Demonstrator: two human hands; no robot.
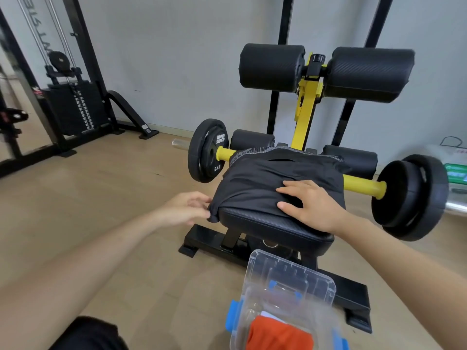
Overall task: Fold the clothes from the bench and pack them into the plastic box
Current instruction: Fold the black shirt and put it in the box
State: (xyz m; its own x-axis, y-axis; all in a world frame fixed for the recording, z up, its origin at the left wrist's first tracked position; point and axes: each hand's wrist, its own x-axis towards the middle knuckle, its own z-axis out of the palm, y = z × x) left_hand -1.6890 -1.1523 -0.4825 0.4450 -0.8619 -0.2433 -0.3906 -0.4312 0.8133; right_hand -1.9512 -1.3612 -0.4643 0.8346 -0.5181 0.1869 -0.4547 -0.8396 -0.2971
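Padded bench (265, 224) bears black garment (257, 178); left hand (184, 208) pinches it, right hand (310, 205) lies flat.

The black weight plate (208, 150), left of the padded surface (275, 223), carries white lettering: "HAMMER STRENGTH" near its top, "5KG" lower down.

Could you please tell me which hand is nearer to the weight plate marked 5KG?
The left. The left hand pinches a corner of the black garment just below the 5KG weight plate; the right hand rests flat on the garment, farther right.
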